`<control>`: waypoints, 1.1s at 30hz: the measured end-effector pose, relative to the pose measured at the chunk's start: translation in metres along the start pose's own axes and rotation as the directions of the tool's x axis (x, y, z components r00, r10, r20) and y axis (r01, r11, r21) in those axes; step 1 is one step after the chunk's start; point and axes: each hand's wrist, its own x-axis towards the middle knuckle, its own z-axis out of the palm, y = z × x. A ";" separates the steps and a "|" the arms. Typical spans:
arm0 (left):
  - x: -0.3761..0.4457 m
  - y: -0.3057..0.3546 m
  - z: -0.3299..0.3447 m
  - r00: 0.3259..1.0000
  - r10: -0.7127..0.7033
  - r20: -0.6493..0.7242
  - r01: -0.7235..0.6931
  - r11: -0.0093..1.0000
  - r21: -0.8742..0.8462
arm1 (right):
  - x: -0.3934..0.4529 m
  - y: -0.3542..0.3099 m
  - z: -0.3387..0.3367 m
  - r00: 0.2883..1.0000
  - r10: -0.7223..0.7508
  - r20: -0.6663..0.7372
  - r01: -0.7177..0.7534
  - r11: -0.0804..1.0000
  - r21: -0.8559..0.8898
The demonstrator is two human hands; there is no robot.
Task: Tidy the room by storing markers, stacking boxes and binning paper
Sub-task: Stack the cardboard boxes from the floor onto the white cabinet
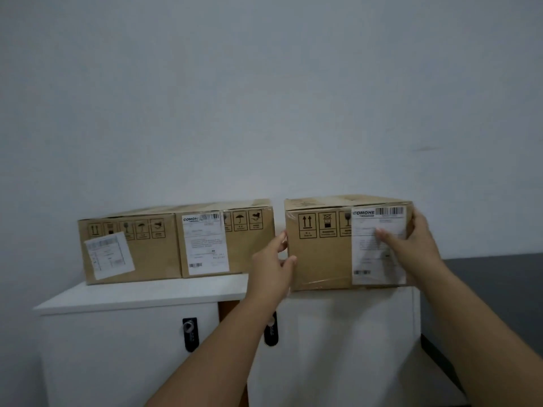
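Three brown cardboard boxes with white shipping labels stand in a row on a white cabinet top (141,295). The left box (129,248) and the middle box (246,242) touch each other. The right box (320,254) stands a little apart from them, at the cabinet's right end. My left hand (271,268) grips its left front corner, thumb on the front face. My right hand (411,242) holds its right front corner, fingers spread over the label. No markers or loose paper are in view.
The white cabinet has two doors, each with a black lock (190,333). A bare pale wall (264,98) rises behind the boxes. To the right of the cabinet lies a dark surface (493,277).
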 end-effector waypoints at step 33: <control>0.027 -0.072 -0.038 0.974 -0.191 -0.124 0.197 0.980 0.036 | 0.006 0.053 0.084 0.979 -0.128 -0.159 0.069 0.940 -0.333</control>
